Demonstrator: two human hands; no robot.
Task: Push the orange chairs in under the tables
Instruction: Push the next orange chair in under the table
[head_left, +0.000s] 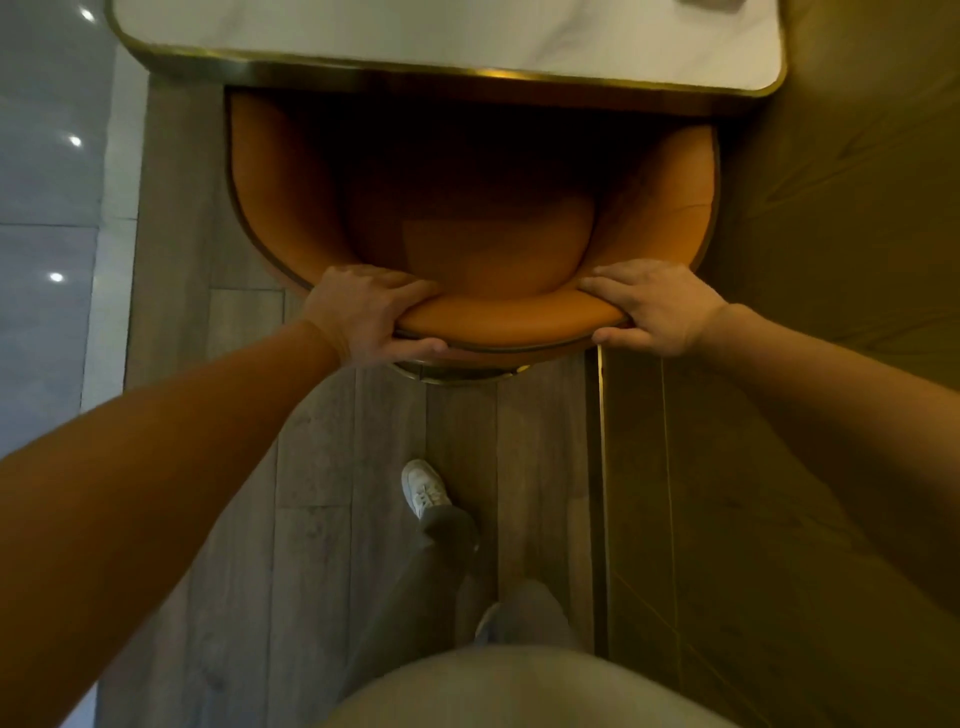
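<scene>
Both our hands clamp the curved backrest of the orange chair (483, 218): left hand (363, 314) and right hand (657, 306) at either end. Its seat front sits under the white, brass-edged table (415, 36); a white shoe (423, 488) stands on the wood floor (311, 441).

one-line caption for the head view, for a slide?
Left hand and right hand grip the backrest of an orange chair whose seat front sits under the table.
</scene>
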